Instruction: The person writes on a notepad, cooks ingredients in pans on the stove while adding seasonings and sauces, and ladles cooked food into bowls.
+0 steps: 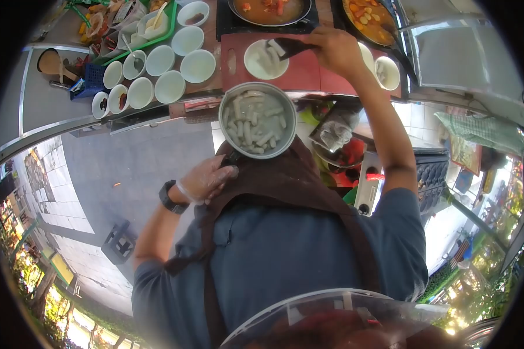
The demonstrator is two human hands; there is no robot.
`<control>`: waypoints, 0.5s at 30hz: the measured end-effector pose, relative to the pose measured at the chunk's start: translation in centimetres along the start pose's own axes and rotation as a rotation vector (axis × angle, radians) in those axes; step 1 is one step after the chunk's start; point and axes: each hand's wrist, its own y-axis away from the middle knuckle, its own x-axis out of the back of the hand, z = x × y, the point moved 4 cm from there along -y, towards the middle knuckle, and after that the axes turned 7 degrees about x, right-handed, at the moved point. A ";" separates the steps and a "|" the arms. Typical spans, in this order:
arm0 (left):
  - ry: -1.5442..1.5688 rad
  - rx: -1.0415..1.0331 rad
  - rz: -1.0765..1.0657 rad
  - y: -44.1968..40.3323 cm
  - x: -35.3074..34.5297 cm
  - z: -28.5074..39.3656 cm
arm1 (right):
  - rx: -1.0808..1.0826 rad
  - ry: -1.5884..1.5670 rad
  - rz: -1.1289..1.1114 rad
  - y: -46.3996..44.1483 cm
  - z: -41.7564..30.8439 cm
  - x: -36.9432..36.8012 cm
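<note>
My left hand (206, 179), in a clear plastic glove, is closed around the dark handle of a grey saucepan (223, 119). White stick-shaped pieces (251, 125), which look like rice cakes, lie in cloudy liquid in the pan, held in front of my apron. My right hand (339, 51) grips a black spatula (296, 49). Its blade reaches over a white bowl (251, 68) on a red board (237, 61). More white pieces (269, 59) are at the blade's tip and in the bowl; I cannot tell which still rest on the blade.
Several white bowls (170, 87) stand at left, some with small contents. Behind them is a green tray (166, 29) of containers. Two pans of orange stew, one pan (271, 22) at the centre and another pan (371, 23) at right, sit at the back. Another white bowl (386, 73) stands right.
</note>
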 end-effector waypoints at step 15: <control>-0.037 -0.042 -0.043 -2.3 -0.4 1.3 | -0.014 0.037 -0.392 3.0 -10.5 7.2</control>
